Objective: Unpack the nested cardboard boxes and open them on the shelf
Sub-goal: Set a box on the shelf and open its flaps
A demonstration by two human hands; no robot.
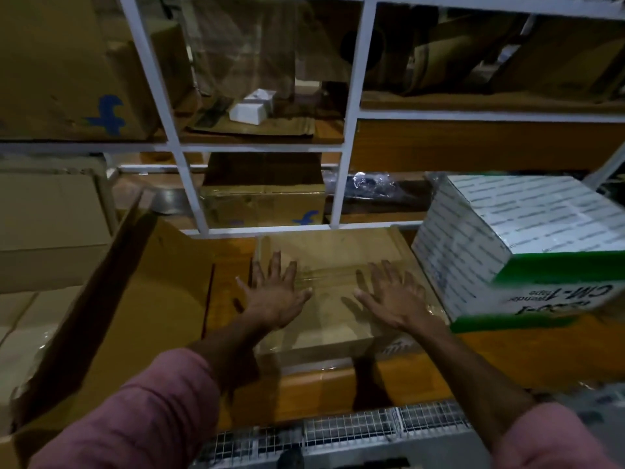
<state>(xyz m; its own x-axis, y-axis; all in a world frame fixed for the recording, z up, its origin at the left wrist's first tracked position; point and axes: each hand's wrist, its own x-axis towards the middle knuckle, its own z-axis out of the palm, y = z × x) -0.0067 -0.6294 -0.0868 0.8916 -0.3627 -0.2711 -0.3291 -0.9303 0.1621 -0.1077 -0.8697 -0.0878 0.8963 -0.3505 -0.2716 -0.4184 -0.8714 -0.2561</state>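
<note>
The taped cardboard box [333, 292] lies shut on the wooden shelf [304, 390]; left hand [275, 296] and right hand [394, 299] rest flat, fingers spread, on its top. The big carton [118, 316] alongside stands open, so opening apparently remains

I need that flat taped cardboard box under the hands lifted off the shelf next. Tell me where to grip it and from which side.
Grip the flat brown taped cardboard box by its two short side edges, coming from above. The left hand and right hand already lie spread on its top near those edges. The near edge overhangs the orange wooden shelf, so fingers could probably also hook underneath there.
</note>
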